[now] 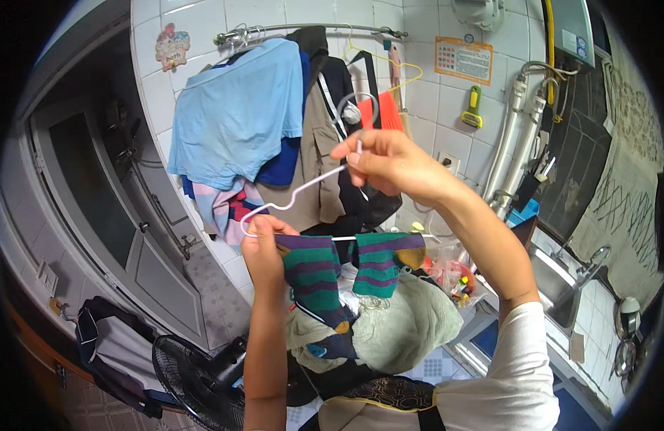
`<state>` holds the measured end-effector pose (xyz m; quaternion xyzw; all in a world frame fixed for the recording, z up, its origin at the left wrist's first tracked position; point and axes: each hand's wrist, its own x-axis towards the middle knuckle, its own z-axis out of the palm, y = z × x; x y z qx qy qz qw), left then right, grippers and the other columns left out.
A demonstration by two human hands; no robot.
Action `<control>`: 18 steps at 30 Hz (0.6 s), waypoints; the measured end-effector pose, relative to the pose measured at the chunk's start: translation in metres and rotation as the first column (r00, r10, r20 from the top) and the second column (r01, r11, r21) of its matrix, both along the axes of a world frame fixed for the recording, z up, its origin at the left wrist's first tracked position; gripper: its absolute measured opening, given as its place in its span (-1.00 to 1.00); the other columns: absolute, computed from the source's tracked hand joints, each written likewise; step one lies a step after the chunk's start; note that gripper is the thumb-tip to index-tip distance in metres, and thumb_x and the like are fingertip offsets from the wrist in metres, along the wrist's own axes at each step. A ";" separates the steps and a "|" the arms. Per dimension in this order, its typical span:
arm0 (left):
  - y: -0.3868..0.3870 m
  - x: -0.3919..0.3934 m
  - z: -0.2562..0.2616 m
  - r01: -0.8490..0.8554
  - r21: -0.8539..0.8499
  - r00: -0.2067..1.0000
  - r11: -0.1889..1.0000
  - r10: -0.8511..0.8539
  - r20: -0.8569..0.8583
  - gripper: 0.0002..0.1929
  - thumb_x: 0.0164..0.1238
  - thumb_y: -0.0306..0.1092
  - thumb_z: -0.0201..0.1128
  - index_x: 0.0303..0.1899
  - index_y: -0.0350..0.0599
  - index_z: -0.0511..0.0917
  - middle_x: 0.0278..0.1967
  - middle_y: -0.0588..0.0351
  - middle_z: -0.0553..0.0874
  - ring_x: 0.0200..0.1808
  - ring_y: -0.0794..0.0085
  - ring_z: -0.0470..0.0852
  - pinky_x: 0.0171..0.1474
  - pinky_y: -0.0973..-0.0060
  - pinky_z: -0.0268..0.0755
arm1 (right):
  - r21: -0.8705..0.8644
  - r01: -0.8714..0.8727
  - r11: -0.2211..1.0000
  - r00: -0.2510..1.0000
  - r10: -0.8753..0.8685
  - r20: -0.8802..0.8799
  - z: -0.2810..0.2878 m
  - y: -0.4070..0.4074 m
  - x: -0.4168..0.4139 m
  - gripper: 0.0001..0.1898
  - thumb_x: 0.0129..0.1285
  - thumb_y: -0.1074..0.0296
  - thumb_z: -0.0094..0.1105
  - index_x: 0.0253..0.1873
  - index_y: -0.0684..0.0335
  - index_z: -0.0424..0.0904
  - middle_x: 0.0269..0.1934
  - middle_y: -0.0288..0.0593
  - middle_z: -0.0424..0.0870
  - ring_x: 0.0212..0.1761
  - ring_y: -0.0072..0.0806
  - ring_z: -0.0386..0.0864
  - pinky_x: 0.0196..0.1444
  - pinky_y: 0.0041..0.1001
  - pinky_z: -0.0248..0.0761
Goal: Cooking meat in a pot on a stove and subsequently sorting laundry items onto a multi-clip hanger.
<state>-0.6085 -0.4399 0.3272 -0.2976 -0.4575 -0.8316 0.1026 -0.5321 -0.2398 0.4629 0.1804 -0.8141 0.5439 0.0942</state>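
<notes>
A pale coated wire hanger (310, 187) is held up in front of me. My right hand (383, 160) pinches it at the neck, just below its hook. My left hand (264, 245) grips its lower left corner, thumb up, beside the end of a striped sock. Two green and purple striped socks with mustard patches, one on the left (313, 269) and one on the right (376, 261), hang folded over the bottom bar. Below them lies a pale green towel-like cloth (413, 323) in a heap with other dark and light fabric.
On the wall ahead, a metal rail (310, 27) carries a light blue shirt (246, 108), trousers (310, 156) and a yellow hanger (413, 64). A black fan (197, 377) stands at lower left, near a door (122, 231). A sink (553, 285) is at right.
</notes>
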 end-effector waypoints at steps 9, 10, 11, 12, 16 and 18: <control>-0.042 -0.070 0.093 -0.411 0.083 0.911 0.908 0.405 0.079 -0.45 0.47 0.16 -0.26 -0.43 -0.15 0.40 -0.60 0.04 0.56 -0.52 0.44 0.51 -0.37 0.53 0.39 | 0.208 -0.005 0.978 0.982 0.044 -0.186 0.088 -0.045 -0.081 -0.78 0.31 0.35 0.03 -0.07 0.38 0.50 -0.43 -0.26 0.62 -0.57 -0.69 0.48 -0.55 -0.66 0.36; -0.045 -0.080 0.106 -0.420 0.098 0.907 0.902 0.414 0.071 -0.45 0.47 0.16 -0.26 -0.43 -0.15 0.40 -0.60 0.04 0.56 -0.52 0.44 0.51 -0.37 0.53 0.39 | 0.265 0.062 0.962 0.974 0.000 -0.227 0.101 -0.050 -0.088 -0.79 0.31 0.34 0.04 -0.12 0.37 0.52 -0.45 -0.25 0.61 -0.58 -0.67 0.48 -0.55 -0.64 0.36; -0.047 -0.089 0.118 -0.382 0.093 0.920 0.919 0.369 0.134 -0.45 0.46 0.16 -0.26 -0.43 -0.15 0.40 -0.60 0.04 0.56 -0.52 0.44 0.50 -0.37 0.52 0.41 | 0.305 0.138 0.942 0.951 -0.041 -0.306 0.112 -0.053 -0.109 -0.81 0.29 0.31 0.07 -0.23 0.35 0.53 -0.48 -0.25 0.60 -0.59 -0.63 0.49 -0.58 -0.60 0.37; -0.044 -0.100 0.131 -0.331 0.090 0.931 0.939 0.309 0.194 -0.45 0.46 0.16 -0.25 -0.43 -0.15 0.40 -0.60 0.03 0.57 -0.52 0.43 0.50 -0.38 0.51 0.43 | 0.334 0.239 0.912 0.923 -0.107 -0.369 0.123 -0.054 -0.126 -0.79 0.27 0.30 0.11 -0.29 0.36 0.54 -0.50 -0.21 0.60 -0.58 -0.61 0.51 -0.59 -0.58 0.38; -0.056 -0.152 0.160 -0.258 0.060 0.938 0.964 0.235 0.253 -0.45 0.42 0.18 -0.15 -0.34 -0.21 0.46 -0.56 0.17 0.46 -0.50 0.44 0.50 -0.40 0.46 0.47 | 0.404 0.464 0.788 0.821 -0.211 -0.530 0.162 -0.075 -0.192 -0.79 0.16 0.31 0.23 -0.37 0.38 0.56 -0.52 -0.09 0.62 -0.55 -0.53 0.57 -0.55 -0.52 0.43; -0.060 -0.169 0.173 -0.201 0.142 0.949 0.969 0.157 0.273 -0.55 0.40 0.07 -0.01 -0.30 -0.20 0.50 -0.54 0.22 0.39 -0.50 0.45 0.50 -0.41 0.44 0.48 | 0.401 0.570 0.718 0.752 -0.257 -0.608 0.176 -0.085 -0.226 -0.78 0.12 0.31 0.27 -0.39 0.39 0.58 -0.52 -0.04 0.64 -0.55 -0.47 0.60 -0.51 -0.48 0.46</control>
